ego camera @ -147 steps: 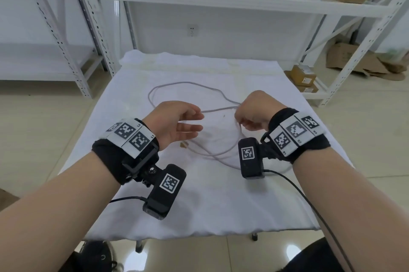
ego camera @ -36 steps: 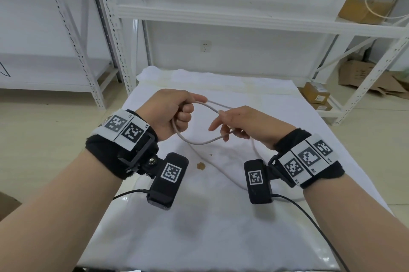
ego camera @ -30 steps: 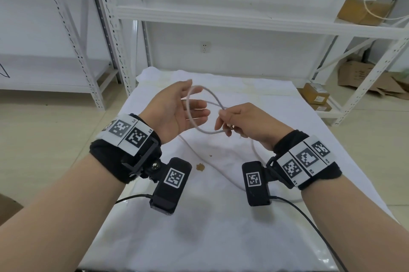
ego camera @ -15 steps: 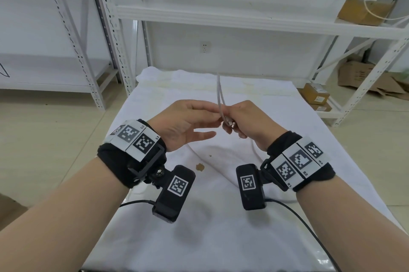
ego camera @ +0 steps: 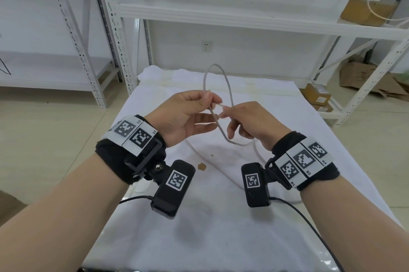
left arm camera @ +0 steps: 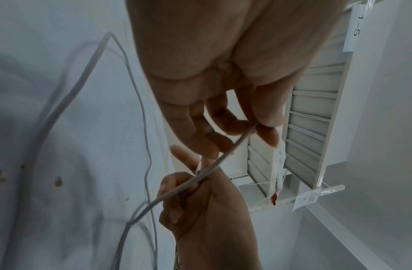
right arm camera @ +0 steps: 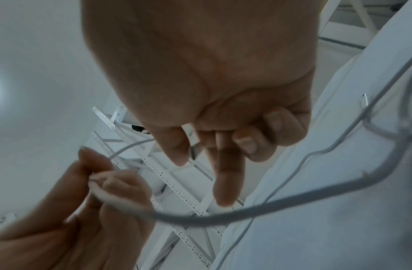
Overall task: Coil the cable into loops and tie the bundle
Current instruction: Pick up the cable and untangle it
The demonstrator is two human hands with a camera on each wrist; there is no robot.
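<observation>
Cable point(ego camera: 229, 92), thin, light and limp, arches in one loop above the cloth-covered worktop point(ego camera: 221, 216), pinched by left hand point(ego camera: 188, 114) and right hand point(ego camera: 250, 121) at its crossing, the best place for a narrow fingertip grip.

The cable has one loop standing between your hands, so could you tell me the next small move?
Probably the right hand should draw up more slack toward the left hand: only one loop of the cable is up, and the rest trails on the white cloth.
</observation>
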